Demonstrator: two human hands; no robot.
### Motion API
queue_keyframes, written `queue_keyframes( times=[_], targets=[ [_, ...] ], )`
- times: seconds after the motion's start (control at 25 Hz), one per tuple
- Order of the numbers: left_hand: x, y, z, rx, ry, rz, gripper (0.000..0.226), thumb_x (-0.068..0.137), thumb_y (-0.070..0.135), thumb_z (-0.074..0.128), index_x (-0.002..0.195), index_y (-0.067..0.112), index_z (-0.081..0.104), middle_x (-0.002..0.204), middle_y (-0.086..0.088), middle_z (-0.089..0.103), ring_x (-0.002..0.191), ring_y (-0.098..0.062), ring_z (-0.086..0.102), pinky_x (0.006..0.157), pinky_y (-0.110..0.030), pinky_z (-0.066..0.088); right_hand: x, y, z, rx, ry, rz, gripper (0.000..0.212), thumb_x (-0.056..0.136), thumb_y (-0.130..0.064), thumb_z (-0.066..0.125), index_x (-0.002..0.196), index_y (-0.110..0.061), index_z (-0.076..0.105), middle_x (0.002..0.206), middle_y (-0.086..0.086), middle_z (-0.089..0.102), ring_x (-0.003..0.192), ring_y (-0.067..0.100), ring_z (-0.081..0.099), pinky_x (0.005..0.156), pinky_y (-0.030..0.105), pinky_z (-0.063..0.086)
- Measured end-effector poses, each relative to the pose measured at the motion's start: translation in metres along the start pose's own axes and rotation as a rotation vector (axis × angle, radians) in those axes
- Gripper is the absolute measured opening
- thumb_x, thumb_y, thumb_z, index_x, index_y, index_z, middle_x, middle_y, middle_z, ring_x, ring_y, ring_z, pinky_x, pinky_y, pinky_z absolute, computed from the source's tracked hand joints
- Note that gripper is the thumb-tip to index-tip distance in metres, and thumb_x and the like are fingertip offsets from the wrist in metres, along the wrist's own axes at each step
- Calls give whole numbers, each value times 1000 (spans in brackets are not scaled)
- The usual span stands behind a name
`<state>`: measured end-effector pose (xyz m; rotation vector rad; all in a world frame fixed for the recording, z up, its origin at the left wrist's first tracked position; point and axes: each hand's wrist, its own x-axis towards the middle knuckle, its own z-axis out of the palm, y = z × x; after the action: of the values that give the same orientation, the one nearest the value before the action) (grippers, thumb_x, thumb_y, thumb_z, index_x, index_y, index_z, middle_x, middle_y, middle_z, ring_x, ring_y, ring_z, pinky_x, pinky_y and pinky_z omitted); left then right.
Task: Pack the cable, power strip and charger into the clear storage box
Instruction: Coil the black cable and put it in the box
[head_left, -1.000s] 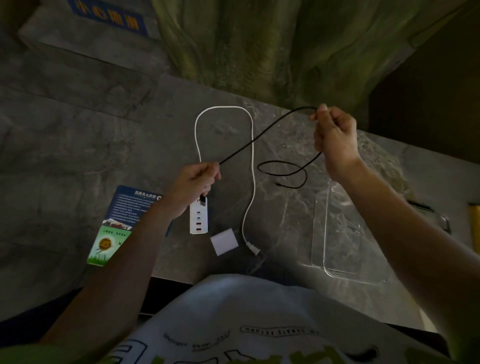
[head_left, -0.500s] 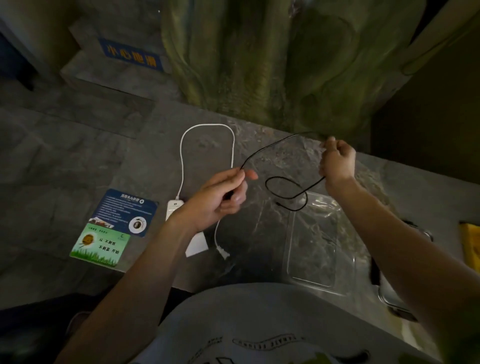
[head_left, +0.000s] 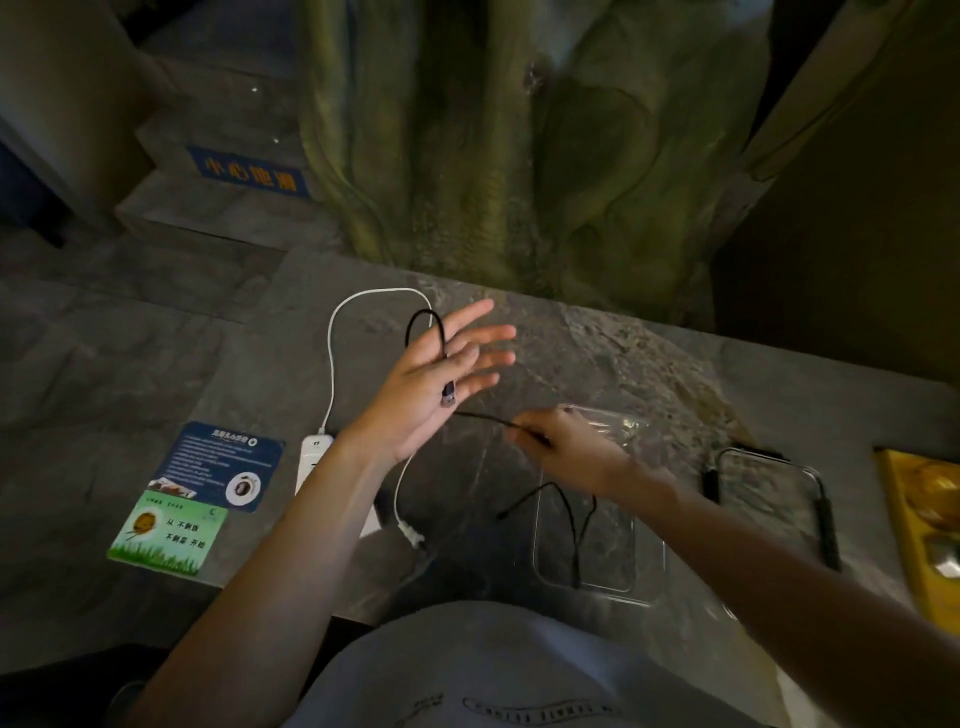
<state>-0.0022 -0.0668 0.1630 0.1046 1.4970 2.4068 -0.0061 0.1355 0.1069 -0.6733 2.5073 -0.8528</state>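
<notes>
Pinched between the fingertips of the right hand (head_left: 566, 447), a black cable (head_left: 563, 512) runs taut to the left hand (head_left: 431, 384), whose fingers are spread flat with the palm up; a loop of the cable arches over the base of the index finger and its plug end lies across the palm. Both bare forearms reach in from the near edge of the grey stone table (head_left: 649, 364), above the pale printed shirt (head_left: 467, 670) of the seated person. Slack cable droops from the right hand over the clear storage box (head_left: 649, 571), which sits open and low near the table's near edge, its far end hidden by that hand. Left of it, the white power strip (head_left: 314, 452) lies on the table, mostly covered by the left forearm; its white cord (head_left: 332, 364) curves up toward the far edge and back down to a plug (head_left: 410, 535) beside the wrist. Whether the charger is there cannot be told, as the forearm blocks that spot. Two printed cards, a blue card (head_left: 218, 462) and a green card (head_left: 166, 535), rest at the near left corner. Toward the right edge lie a clear lid with black clips (head_left: 769, 499) and a yellow package (head_left: 924, 525). Beyond the far edge rises a green sculpted tree trunk (head_left: 519, 145), with a blue floor sign (head_left: 249, 174) to its left.
</notes>
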Motion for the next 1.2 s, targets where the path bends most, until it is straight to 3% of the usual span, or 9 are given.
queue_keyframes(
  times=[0.08,0.24,0.36,0.44,0.64,0.8,1.0,1.12,1.2],
  targets=[
    [1,0,-8,69,19,10,45,100,1,36,144,10,36,140,-10,52,127,-21,53,108,-35,39,-8,-5,-5,-45,-51,-60,20,98,-30,51,92,-17,64,83,-2,65,75,11,61,70,29,48],
    [-2,0,-22,103,71,-30,48,101,2,34,147,11,31,150,-5,40,139,-13,37,119,-37,22,-19,-24,-20,-101,-94,-169,22,98,-36,47,105,-24,64,88,-5,67,79,10,63,75,35,53],
    [-2,2,-26,221,58,-77,46,101,5,36,145,14,35,149,0,42,138,-8,37,119,-40,22,-23,-42,-38,-86,-17,-258,22,98,-39,45,103,-27,63,84,-7,67,75,7,63,72,34,52],
    [-4,7,-25,285,-43,-159,43,100,11,38,143,15,40,145,1,49,134,-9,43,117,-44,25,-23,-52,-55,-63,74,-300,21,98,-37,47,101,-25,64,82,-6,67,74,8,64,70,34,52],
    [-8,22,-16,153,-393,-339,43,97,19,41,139,8,43,139,-17,53,131,-31,48,110,-53,34,-18,-65,-91,-30,277,-372,16,94,-31,58,94,-19,68,82,-14,64,73,1,61,67,24,50],
    [-9,30,-4,136,-640,-415,44,99,15,32,141,2,38,135,-24,53,125,-37,52,101,-45,45,-14,-66,-114,11,384,-357,13,88,-32,66,83,-20,68,74,-19,59,67,-1,59,63,19,45],
    [-10,29,25,131,-874,-470,38,97,8,31,132,5,44,120,-12,65,104,-24,67,79,-25,55,-2,-68,-121,92,415,-315,17,84,-32,70,79,-17,67,71,-4,64,65,10,60,61,24,47],
    [-10,25,37,-79,-864,-324,34,96,7,40,127,6,51,121,-13,65,111,-26,64,94,-33,51,13,-54,-103,216,412,-220,23,89,-33,64,77,-13,63,65,9,60,58,24,55,58,35,46],
    [-8,24,40,-207,-764,-197,39,95,8,47,133,4,49,133,-16,57,124,-30,54,106,-40,42,17,-42,-82,259,350,-164,24,94,-23,58,74,-11,60,67,8,59,59,16,56,58,32,47]
  ],
)
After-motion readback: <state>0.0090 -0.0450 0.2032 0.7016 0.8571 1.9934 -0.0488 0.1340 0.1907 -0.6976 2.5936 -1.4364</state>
